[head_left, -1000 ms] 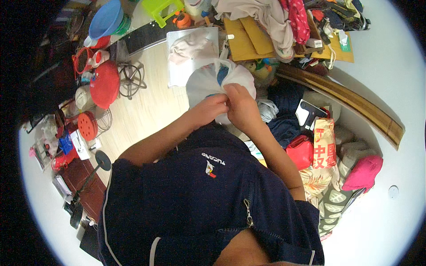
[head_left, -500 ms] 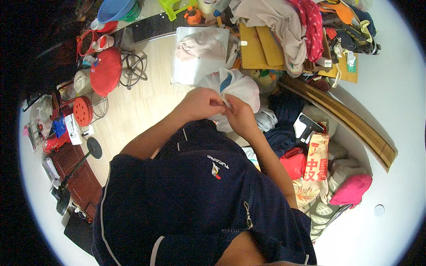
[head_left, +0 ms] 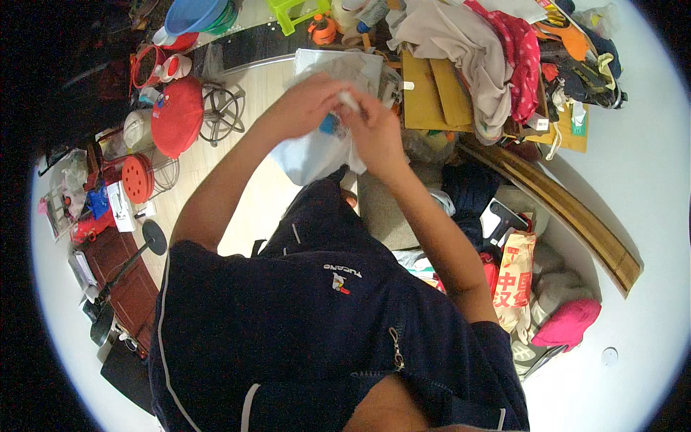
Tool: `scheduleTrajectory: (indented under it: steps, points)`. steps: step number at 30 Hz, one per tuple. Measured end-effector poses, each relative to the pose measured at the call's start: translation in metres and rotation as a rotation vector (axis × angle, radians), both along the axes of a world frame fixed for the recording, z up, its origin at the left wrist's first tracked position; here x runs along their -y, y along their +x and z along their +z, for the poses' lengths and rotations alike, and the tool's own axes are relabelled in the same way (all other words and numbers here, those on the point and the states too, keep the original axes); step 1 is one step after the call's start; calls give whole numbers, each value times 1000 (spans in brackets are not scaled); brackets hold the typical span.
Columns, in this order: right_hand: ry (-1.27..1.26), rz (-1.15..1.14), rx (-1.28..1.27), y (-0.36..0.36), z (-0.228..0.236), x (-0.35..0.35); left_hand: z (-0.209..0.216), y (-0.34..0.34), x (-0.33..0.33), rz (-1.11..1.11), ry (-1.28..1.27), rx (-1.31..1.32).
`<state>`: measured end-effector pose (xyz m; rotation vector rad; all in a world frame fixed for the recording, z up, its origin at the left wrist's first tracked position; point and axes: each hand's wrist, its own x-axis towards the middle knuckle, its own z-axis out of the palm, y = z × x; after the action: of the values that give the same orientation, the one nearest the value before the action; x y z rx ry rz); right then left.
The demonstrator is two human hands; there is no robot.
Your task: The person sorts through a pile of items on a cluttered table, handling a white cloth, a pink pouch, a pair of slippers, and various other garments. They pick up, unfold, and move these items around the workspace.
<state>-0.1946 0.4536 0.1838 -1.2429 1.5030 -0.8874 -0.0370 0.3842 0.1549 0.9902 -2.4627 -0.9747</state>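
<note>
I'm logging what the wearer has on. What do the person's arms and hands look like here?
Both forearms are bare, and the left hand and right hand wear no gloves. No watch or rings show. The dark navy top has short sleeves, thin pale piping and a small chest emblem.

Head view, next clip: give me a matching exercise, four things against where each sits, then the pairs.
Things:
1. pale cloth
2. red round stool
3. pink cap
4. blue basin

Places:
A. top left, at the picture's edge
B. lower right, among the pile
C. held in both hands
D. left, on the wooden floor

Pairs: 1-C, 2-D, 3-B, 4-A
</note>
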Motion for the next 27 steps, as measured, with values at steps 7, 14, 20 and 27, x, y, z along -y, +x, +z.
scheduleTrajectory:
  steps: [7,14,20,27]
  points:
    - [-475,-281,-174,-3,-49,55,-1,-44,78,90,280,-57]
    - [-123,-264,-320,-31,-148,74,-130,-70,122,38,274,92]
    - [-172,-435,-476,-24,-182,89,-206,-121,138,64,253,98]
    - [-202,-524,-341,-18,-231,110,-262,-128,147,231,45,19]
